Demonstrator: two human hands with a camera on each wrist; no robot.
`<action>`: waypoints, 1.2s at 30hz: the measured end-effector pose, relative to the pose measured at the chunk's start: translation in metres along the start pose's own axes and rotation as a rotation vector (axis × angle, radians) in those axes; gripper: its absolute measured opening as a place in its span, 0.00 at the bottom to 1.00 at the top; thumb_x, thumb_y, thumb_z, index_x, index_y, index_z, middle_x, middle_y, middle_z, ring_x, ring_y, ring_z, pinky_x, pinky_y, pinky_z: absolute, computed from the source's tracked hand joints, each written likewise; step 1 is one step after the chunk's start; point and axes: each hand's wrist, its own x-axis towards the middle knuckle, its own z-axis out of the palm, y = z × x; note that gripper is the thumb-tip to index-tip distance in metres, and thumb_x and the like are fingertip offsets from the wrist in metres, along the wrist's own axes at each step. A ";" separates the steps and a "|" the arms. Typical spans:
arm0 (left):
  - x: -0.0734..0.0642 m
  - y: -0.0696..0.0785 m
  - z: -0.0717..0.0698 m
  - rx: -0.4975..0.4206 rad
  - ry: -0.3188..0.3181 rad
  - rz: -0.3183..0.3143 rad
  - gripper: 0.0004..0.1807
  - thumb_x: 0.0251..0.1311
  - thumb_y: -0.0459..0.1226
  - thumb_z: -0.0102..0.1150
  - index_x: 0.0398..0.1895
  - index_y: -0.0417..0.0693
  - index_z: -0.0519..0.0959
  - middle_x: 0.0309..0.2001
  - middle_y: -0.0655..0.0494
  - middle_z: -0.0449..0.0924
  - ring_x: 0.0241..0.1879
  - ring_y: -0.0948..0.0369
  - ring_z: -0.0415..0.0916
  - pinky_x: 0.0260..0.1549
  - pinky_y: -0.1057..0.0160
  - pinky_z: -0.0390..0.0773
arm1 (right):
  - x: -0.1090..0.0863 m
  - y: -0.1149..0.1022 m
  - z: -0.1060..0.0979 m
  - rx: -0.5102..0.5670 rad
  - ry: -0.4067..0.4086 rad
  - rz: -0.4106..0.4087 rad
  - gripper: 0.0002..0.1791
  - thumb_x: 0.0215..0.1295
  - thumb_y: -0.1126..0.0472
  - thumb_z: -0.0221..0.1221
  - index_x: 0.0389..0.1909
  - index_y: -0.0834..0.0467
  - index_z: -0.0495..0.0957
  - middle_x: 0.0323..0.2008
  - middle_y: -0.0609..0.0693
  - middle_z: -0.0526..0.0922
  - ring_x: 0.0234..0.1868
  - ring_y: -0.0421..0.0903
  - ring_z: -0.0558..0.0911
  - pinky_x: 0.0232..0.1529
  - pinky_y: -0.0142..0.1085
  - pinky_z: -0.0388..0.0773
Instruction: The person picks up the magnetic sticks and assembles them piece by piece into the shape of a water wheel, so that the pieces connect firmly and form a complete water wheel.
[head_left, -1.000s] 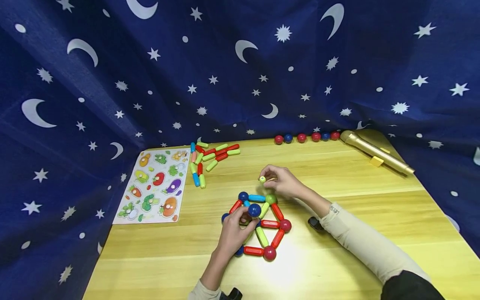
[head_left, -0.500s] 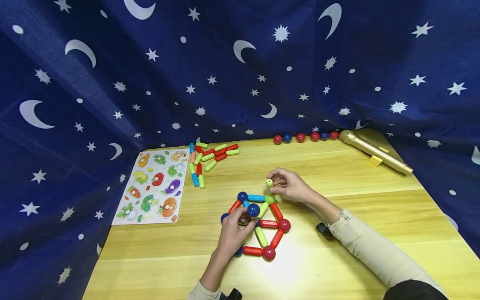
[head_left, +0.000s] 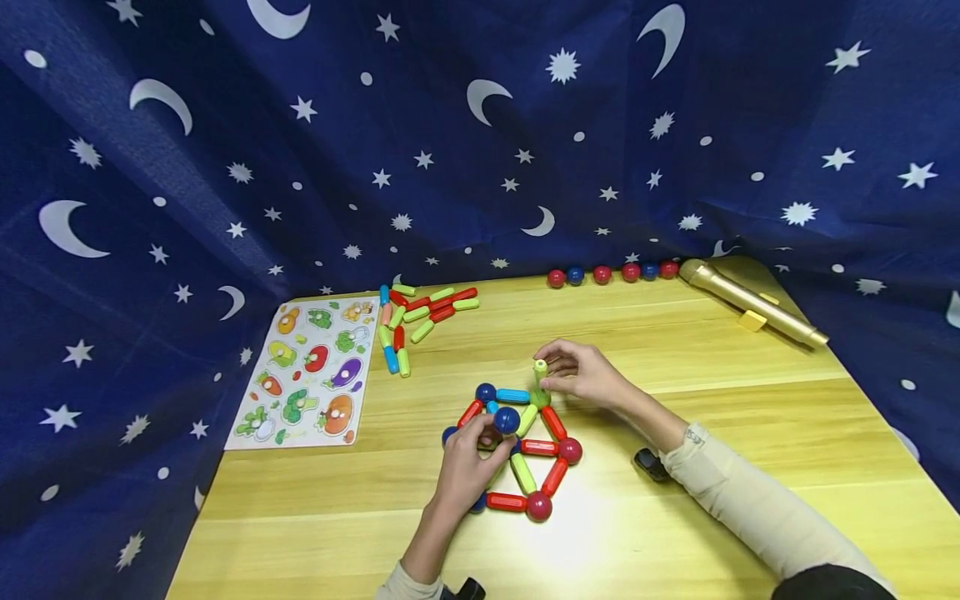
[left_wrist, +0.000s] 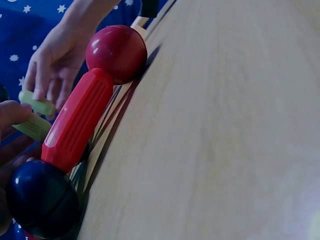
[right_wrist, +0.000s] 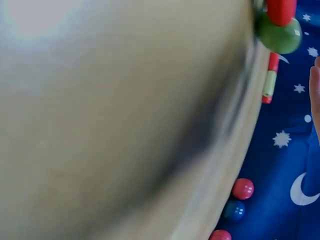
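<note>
A flat, wheel-like frame of magnetic rods and balls, with a red rod [head_left: 539,448] among its spokes, lies on the table. My right hand [head_left: 585,372] pinches a light green magnetic rod [head_left: 541,371] standing upright, its lower end at the frame's green ball [head_left: 540,400]. Over the frame's middle, my left hand [head_left: 463,468] pinches a second green rod [left_wrist: 34,127], seen in the left wrist view, with a blue ball [head_left: 507,420] at the fingertips. A red ball [head_left: 539,507] forms the near corner. Part of the frame is hidden behind my left hand.
Loose rods [head_left: 442,313] lie at the back left beside a vegetable puzzle board [head_left: 365,333]. Several red and blue balls [head_left: 602,275] line the back edge, next to a gold microphone [head_left: 757,304]. A starry blue cloth [head_left: 450,100] hangs behind the table [head_left: 675,533].
My right hand has moved slightly right and down, bringing its green rod from tilted above the frame to upright at the green ball. My left hand keeps its place.
</note>
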 end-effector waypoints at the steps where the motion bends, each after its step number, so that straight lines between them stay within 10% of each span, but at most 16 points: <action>1: 0.000 0.000 0.000 -0.002 -0.001 -0.004 0.13 0.53 0.37 0.70 0.41 0.47 0.81 0.34 0.55 0.86 0.30 0.66 0.79 0.32 0.70 0.80 | 0.000 -0.003 -0.001 0.016 0.010 0.011 0.21 0.57 0.67 0.67 0.51 0.65 0.76 0.49 0.63 0.81 0.46 0.54 0.85 0.45 0.34 0.82; 15: 0.000 -0.003 0.000 -0.012 0.014 0.022 0.13 0.53 0.36 0.70 0.41 0.46 0.81 0.33 0.54 0.85 0.29 0.65 0.80 0.31 0.70 0.80 | -0.006 -0.031 0.018 0.430 -0.169 0.123 0.24 0.62 0.66 0.63 0.54 0.67 0.64 0.35 0.46 0.85 0.36 0.43 0.85 0.42 0.37 0.83; 27: 0.001 -0.005 -0.006 0.003 0.004 0.013 0.13 0.55 0.35 0.69 0.42 0.43 0.80 0.34 0.53 0.85 0.30 0.63 0.80 0.31 0.69 0.81 | -0.007 -0.038 0.024 0.324 -0.208 0.105 0.24 0.59 0.64 0.66 0.50 0.65 0.65 0.37 0.53 0.81 0.26 0.37 0.76 0.33 0.30 0.75; 36: 0.007 0.004 -0.015 -0.032 -0.016 -0.001 0.26 0.54 0.42 0.71 0.55 0.45 0.77 0.41 0.52 0.86 0.37 0.59 0.83 0.37 0.64 0.82 | -0.007 -0.040 0.022 0.177 -0.213 0.029 0.17 0.60 0.62 0.66 0.46 0.64 0.74 0.47 0.62 0.81 0.42 0.40 0.81 0.41 0.32 0.76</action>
